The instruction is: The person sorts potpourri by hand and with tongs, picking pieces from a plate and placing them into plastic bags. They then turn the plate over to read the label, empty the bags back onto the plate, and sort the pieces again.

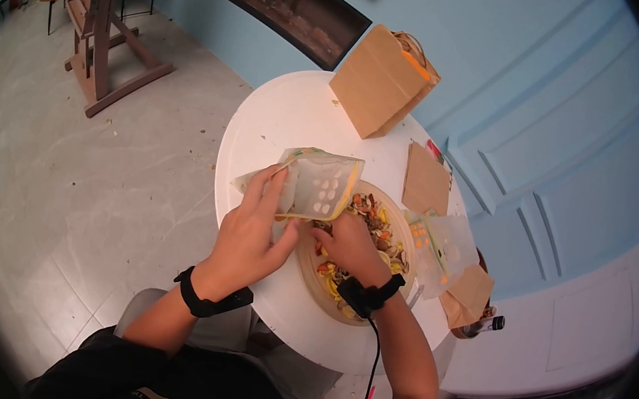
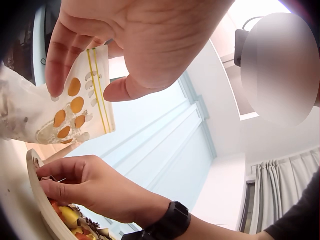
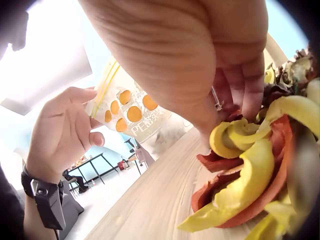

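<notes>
My left hand (image 1: 244,244) holds a clear zip bag (image 1: 333,189) by its mouth, over the left side of a round, shallow bowl (image 1: 308,279). Orange dots and a yellow zip strip mark the bag in both wrist views, and pale contents show low inside it. The bowl carries a mix of dried pieces (image 3: 252,182), with yellow and red curled strips and darker bits. Down at the mix, my right hand (image 1: 355,248) has its fingers curled, with thumb and fingertips pinching small dried pieces (image 2: 46,178). Its fingertips are partly hidden among them.
The round white table (image 1: 259,140) bears a brown paper bag (image 1: 374,82) at the back. Along its right side lie a flat brown paper packet (image 1: 427,182), another dotted zip bag (image 1: 444,255) and more brown paper (image 1: 472,290). A dark bottle (image 1: 479,327) lies by the right edge.
</notes>
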The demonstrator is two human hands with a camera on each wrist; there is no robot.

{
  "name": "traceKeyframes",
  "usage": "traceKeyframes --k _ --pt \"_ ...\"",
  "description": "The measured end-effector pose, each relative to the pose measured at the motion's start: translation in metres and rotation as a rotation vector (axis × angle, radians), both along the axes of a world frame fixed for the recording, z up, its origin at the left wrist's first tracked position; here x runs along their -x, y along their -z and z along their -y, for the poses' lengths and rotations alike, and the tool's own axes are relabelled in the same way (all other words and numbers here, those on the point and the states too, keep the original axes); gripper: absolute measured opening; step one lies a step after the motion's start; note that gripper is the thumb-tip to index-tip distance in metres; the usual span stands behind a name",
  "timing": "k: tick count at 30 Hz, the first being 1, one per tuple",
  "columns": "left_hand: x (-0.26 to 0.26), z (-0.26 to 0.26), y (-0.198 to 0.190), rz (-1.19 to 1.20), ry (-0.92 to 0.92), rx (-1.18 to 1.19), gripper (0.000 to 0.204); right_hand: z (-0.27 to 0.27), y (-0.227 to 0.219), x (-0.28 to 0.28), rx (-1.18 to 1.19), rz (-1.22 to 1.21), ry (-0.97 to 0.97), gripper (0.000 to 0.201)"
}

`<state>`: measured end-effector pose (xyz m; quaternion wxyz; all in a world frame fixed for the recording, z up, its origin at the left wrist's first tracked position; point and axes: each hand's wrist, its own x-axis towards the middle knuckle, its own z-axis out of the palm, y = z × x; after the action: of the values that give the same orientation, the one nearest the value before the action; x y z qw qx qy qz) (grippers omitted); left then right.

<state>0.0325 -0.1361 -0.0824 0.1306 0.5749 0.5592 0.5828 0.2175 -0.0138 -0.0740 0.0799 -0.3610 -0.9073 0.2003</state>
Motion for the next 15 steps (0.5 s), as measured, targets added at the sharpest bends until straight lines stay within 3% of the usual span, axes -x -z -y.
traceKeyframes --k 5,8,11,15 --pt "-0.001 -0.001 0.005 -0.022 -0.010 -0.003 0.066 0.001 -0.011 -0.004 0.202 -0.080 0.222 0.029" --pt "-0.001 -0.001 0.003 -0.019 -0.007 0.011 0.066 -0.003 0.000 -0.018 0.518 -0.547 0.349 0.025" --pt "-0.002 -0.001 0.004 -0.018 -0.001 0.018 0.066 0.001 -0.014 -0.030 0.610 -0.556 0.423 0.023" --pt "-0.005 -0.003 0.006 -0.036 0.018 0.033 0.068 0.008 -0.019 -0.043 0.873 -0.811 0.497 0.022"
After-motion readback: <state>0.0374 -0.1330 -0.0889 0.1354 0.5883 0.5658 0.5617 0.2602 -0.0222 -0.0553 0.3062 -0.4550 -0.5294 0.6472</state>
